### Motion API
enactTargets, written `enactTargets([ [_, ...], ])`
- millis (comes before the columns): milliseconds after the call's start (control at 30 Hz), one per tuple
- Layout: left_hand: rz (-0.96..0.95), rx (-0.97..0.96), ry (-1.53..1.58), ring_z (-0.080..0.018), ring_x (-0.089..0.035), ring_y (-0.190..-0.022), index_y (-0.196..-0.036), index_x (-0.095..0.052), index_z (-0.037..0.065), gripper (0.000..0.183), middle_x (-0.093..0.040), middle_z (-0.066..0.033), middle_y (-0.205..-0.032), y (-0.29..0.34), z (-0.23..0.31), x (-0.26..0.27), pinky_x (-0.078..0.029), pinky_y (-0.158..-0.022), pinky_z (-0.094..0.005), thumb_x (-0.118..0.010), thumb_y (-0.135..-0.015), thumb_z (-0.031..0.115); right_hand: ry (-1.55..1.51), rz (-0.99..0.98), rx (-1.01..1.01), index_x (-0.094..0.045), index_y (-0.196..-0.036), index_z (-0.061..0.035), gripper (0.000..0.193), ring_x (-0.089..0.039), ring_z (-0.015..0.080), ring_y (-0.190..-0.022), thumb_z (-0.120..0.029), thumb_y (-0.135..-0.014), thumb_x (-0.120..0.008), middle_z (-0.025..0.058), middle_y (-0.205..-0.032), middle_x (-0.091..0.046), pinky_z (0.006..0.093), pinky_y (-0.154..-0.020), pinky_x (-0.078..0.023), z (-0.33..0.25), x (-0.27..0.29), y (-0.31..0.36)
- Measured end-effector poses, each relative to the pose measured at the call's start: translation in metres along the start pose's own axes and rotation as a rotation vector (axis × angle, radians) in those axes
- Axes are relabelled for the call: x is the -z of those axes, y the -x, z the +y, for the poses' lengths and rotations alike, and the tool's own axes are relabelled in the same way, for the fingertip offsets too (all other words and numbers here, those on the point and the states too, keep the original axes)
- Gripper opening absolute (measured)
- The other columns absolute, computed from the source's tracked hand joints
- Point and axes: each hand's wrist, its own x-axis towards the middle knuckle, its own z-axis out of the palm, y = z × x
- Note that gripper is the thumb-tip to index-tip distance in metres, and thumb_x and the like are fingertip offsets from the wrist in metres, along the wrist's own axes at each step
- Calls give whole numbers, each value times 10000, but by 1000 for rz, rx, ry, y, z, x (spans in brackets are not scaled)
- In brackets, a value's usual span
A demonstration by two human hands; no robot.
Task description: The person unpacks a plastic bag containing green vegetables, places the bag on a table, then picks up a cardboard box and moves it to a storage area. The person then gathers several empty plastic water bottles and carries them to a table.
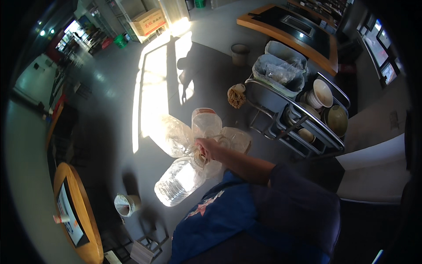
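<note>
My right hand (205,148) is closed around the gathered necks or handles of several large clear plastic jugs. They fan out around my fist in a ring. One jug (178,182), ribbed and shining in the light, points toward the lower left. Another jug (173,138) leans to the upper left, partly in the sunlight. A third jug (206,124) with a reddish patch at its end points away from me. More plastic shows under my forearm, partly covered by it. My left hand is out of sight.
At the right stands a metal cart (303,119) with grey tubs (268,66) and stacked bowls (323,93). A mop head (237,97) and a bucket (240,55) are beside it. Wood-edged tables (83,220) stand left and far right. A lined bin (125,204) is lower left.
</note>
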Motion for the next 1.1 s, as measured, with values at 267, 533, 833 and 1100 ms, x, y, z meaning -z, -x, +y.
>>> enactTargets([
  [267, -37, -355, -93, -144, -601, -627, -918, -646, 26, 105, -627, -70, -772, -142, 267, 61, -488, -548, -269, -620, -874, 117, -408, -177, 93, -485, -673, -121, 191, -381, 138, -410, -165, -811, -610, 15, -493, -390, 312, -388, -339, -137, -10, -50],
  [533, -22, -740, -435, -254, -671, -784, -1047, -694, 103, 306, -690, -138, -869, -273, 384, 33, -518, -711, -364, -677, -820, 307, -554, -166, 273, -513, -723, -119, 152, -429, 158, -438, -186, -824, -607, 13, -545, -447, 324, -443, -383, -290, -9, -116],
  [833, -113, -355, -612, -266, -674, -840, -1066, -662, 85, 346, -692, -140, -921, -447, 481, 59, -526, -760, -353, -699, -836, 341, -640, -84, 464, -545, -810, -115, 116, -486, 107, -545, -205, -832, -617, -21, -610, -500, 258, -502, -401, -435, 21, -171],
  [1100, -264, -941, -398, -191, -666, -836, -1129, -621, 73, 346, -695, -99, -935, -561, 889, 58, -538, -755, -296, -731, -869, 272, -785, 285, 776, -529, -735, -179, 120, -410, 60, -520, -196, -798, -629, -79, -594, -432, 241, -515, -340, -557, 73, -191],
])
